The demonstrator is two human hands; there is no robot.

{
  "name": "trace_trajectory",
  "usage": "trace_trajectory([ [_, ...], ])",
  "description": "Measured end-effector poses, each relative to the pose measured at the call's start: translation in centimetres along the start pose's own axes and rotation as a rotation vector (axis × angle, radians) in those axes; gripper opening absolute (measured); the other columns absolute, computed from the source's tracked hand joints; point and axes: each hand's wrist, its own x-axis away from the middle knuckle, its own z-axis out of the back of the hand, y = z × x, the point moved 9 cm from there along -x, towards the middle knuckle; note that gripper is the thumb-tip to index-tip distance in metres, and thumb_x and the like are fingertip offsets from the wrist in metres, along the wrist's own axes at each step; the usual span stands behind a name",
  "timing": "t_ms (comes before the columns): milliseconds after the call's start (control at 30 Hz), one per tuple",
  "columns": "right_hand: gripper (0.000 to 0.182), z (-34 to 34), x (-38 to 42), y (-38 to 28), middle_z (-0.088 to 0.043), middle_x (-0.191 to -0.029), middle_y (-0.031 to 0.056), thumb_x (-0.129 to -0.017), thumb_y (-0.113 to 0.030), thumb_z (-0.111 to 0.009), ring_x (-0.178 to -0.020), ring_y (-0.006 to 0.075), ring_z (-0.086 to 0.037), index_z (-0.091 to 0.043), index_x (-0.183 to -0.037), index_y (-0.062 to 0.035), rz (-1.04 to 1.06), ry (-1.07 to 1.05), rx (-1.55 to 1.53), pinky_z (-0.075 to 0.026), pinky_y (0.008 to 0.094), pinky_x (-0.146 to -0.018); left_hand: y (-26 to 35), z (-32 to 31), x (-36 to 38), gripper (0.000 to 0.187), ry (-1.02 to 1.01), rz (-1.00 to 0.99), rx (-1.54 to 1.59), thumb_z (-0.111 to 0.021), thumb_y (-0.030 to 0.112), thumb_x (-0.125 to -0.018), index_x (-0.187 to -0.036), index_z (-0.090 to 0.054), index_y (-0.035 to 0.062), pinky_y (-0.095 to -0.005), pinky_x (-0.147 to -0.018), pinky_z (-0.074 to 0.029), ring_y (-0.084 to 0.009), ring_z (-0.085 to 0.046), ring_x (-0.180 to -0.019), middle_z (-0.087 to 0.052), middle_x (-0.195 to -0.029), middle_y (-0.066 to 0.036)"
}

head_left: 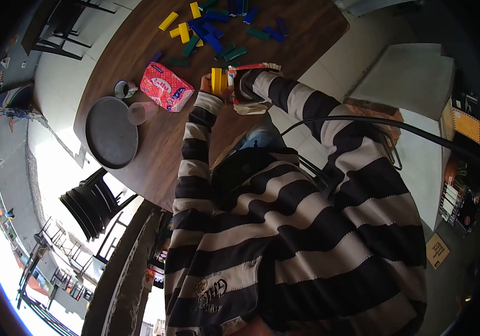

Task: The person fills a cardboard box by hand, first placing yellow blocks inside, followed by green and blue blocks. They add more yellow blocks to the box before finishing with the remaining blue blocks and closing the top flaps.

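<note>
Upright yellow blocks [216, 82] stand in my left hand [205, 84], whose fingers are closed round their side at the table's near edge. Touching them on the right is an open cardboard box [252, 108] with red and white edges. My right forearm reaches into this box, and my right hand is hidden inside it. Yellow, blue and green blocks [213, 42] lie scattered on the wooden table beyond my hands. A pink and red packet [165, 87] lies just left of my left hand.
On the table's left are a round dark tray [112, 133], a clear plastic cup [142, 112] and a metallic cup [124, 89]. Stacked black chairs [91, 206] stand beyond the table's lower left edge. A black cable [385, 122] crosses on the right.
</note>
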Motion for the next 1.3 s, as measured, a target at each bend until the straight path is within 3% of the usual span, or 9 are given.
trace_trajectory([
  [233,0.035,0.6,0.9,0.6,-0.055,-0.101,0.0055,-0.077,-0.035,-0.047,-0.092,0.021,-0.053,-0.053,-0.105,-0.0159,0.017,0.007,0.005,-0.041,0.0324,-0.079,0.2,0.2,0.1,0.057,0.0,-0.058,-0.001,-0.07,0.006,-0.065,-0.102,-0.028,0.0092,-0.0309,-0.069,-0.05,-0.0151,-0.056,-0.079,-0.052,-0.09,-0.008],
  [400,0.035,1.0,2.4,1.6,-0.057,-0.099,0.006,-0.076,-0.034,-0.047,-0.09,0.0209,-0.054,-0.054,-0.104,-0.0154,0.011,0.017,0.011,-0.042,0.0316,-0.079,-0.7,0.2,0.0,0.056,-0.026,0.033,0.094,-0.071,0.007,-0.065,-0.101,-0.029,0.0101,-0.0312,-0.054,-0.052,-0.0165,-0.058,-0.067,-0.053,-0.085,-0.008],
  [567,0.034,1.1,1.6,0.8,-0.058,-0.097,0.0066,-0.076,-0.033,-0.048,-0.089,0.0208,-0.056,-0.055,-0.103,-0.015,0.054,0.001,0.042,-0.042,0.0307,-0.078,0.1,0.5,0.0,0.055,-0.006,-0.075,0.018,-0.072,0.008,-0.064,-0.1,-0.03,0.0101,-0.0316,-0.055,-0.052,-0.0166,-0.057,-0.067,-0.053,-0.085,-0.009],
  [700,0.033,1.1,1.5,-0.9,-0.06,-0.095,0.0071,-0.076,-0.032,-0.048,-0.087,0.0206,-0.056,-0.056,-0.103,-0.0146,0.113,-0.021,0.071,-0.043,0.0301,-0.077,0.0,0.1,0.2,0.058,-0.025,0.149,0.018,-0.073,0.008,-0.064,-0.1,-0.028,0.01,-0.0314,-0.061,-0.051,-0.0161,-0.057,-0.073,-0.052,-0.088,-0.009],
  [800,0.034,1.3,1.7,-1.2,-0.06,-0.094,0.0073,-0.076,-0.033,-0.048,-0.087,0.0204,-0.057,-0.056,-0.103,-0.0139,0.116,0.001,0.056,-0.043,0.0299,-0.077,-0.7,0.2,-0.1,0.054,0.001,0.084,0.033,-0.07,0.006,-0.065,-0.1,-0.03,0.0107,-0.0313,-0.056,-0.051,-0.0149,-0.056,-0.068,-0.053,-0.084,-0.007],
  [833,0.034,1.3,1.8,-1.1,-0.06,-0.095,0.0073,-0.076,-0.033,-0.048,-0.087,0.0203,-0.057,-0.056,-0.103,-0.0136,0.113,0.007,0.05,-0.043,0.03,-0.077,0.1,0.2,-0.4,0.054,0.011,-0.052,-0.032,-0.07,0.006,-0.065,-0.1,-0.029,0.0104,-0.032,-0.059,-0.051,-0.0152,-0.056,-0.069,-0.053,-0.084,-0.007],
  [933,0.035,1.4,1.8,-0.2,-0.06,-0.095,0.0074,-0.076,-0.035,-0.047,-0.087,0.02,-0.057,-0.056,-0.103,-0.0127,0.106,0.029,0.035,-0.043,0.03,-0.077,-0.9,0.3,-0.7,0.059,-0.023,0.053,-0.034,-0.073,0.008,-0.062,-0.1,-0.028,0.0084,-0.0312,-0.067,-0.05,-0.0162,-0.057,-0.077,-0.052,-0.09,-0.009],
  [1233,0.04,1.5,1.8,0.0,-0.06,-0.095,0.0077,-0.077,-0.039,-0.047,-0.086,0.0191,-0.057,-0.056,-0.103,-0.0101,0.127,0.063,0.015,-0.044,0.0302,-0.077,-0.4,0.3,-0.5,0.057,0.002,0.017,-0.045,-0.073,0.009,-0.063,-0.099,-0.029,0.0078,-0.0318,-0.064,-0.051,-0.0165,-0.057,-0.076,-0.053,-0.09,-0.01],
  [1300,0.041,1.8,1.6,-0.1,-0.06,-0.095,0.0077,-0.077,-0.039,-0.047,-0.085,0.0189,-0.057,-0.056,-0.103,-0.0095,0.134,0.073,0.009,-0.044,0.0302,-0.077,-0.6,0.1,-0.3,0.058,-0.04,0.103,0.004,-0.073,0.009,-0.063,-0.1,-0.029,0.0078,-0.0319,-0.063,-0.051,-0.0163,-0.057,-0.075,-0.053,-0.09,-0.01],
])
